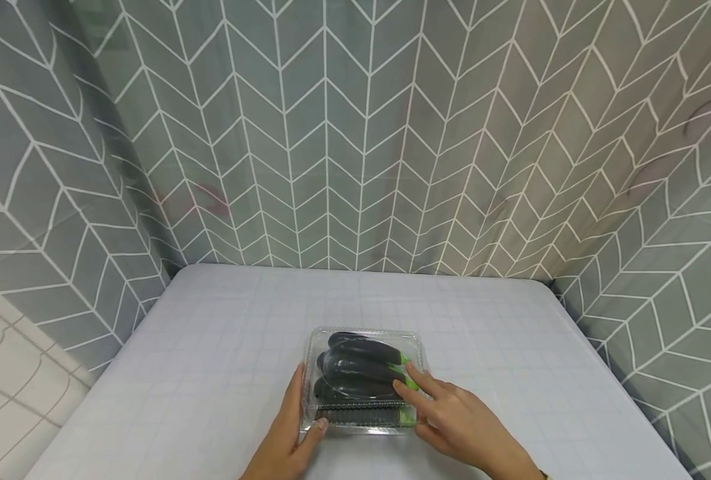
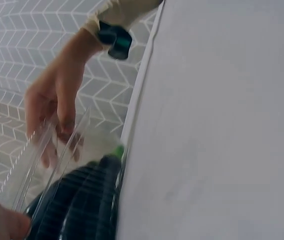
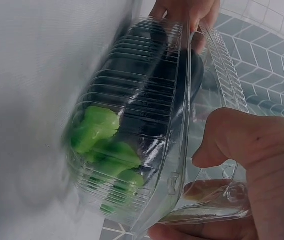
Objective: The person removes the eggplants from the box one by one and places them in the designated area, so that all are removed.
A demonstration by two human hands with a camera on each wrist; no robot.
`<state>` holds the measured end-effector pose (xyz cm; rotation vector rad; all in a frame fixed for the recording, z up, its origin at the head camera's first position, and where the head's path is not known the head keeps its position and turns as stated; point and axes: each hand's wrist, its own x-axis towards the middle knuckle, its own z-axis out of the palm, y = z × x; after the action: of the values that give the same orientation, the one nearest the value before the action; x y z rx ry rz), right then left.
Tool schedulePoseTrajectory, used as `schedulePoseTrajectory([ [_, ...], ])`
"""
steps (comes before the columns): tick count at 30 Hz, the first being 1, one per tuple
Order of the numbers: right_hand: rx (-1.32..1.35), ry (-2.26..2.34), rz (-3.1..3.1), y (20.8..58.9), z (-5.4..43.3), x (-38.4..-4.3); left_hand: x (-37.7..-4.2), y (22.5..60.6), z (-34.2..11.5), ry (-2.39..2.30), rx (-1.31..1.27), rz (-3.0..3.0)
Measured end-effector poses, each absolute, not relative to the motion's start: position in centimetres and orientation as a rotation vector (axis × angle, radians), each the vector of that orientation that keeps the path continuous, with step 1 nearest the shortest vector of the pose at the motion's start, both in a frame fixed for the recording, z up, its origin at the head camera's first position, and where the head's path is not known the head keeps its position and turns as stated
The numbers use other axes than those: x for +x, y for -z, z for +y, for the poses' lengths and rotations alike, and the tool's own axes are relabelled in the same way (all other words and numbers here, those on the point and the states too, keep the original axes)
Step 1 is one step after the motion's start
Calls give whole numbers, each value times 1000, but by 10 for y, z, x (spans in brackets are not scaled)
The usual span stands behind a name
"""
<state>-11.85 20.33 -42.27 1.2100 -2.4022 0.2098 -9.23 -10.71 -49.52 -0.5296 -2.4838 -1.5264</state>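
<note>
A clear plastic clamshell container (image 1: 364, 432) lies on the table, holding several dark eggplants (image 1: 355, 367) with green caps (image 3: 96, 131). My left hand (image 1: 286, 430) grips its left side, thumb over the near rim. At the right end, my right hand (image 1: 454, 417) pinches the clear lid (image 3: 228, 62) between thumb and fingers. Index and middle fingers lie spread across the lid's top in the head view. The right wrist view shows a gap between lid and base at this end. In the left wrist view, the eggplants partly fill the lower left corner.
The table (image 1: 241, 320) has a pale, faintly checked cover. Grey curtains (image 1: 343, 133) with white zigzag lines hang behind it and along both sides. White tiles (image 1: 7, 373) show at far left. A dark band (image 2: 114, 40) circles my right wrist.
</note>
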Motion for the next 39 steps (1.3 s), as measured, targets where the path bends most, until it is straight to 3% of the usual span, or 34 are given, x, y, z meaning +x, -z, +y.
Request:
schedulePoseTrajectory([
  [39,1183,-133,-2357,428,201,-119,-88,492,-94,1246,-512,-2324],
])
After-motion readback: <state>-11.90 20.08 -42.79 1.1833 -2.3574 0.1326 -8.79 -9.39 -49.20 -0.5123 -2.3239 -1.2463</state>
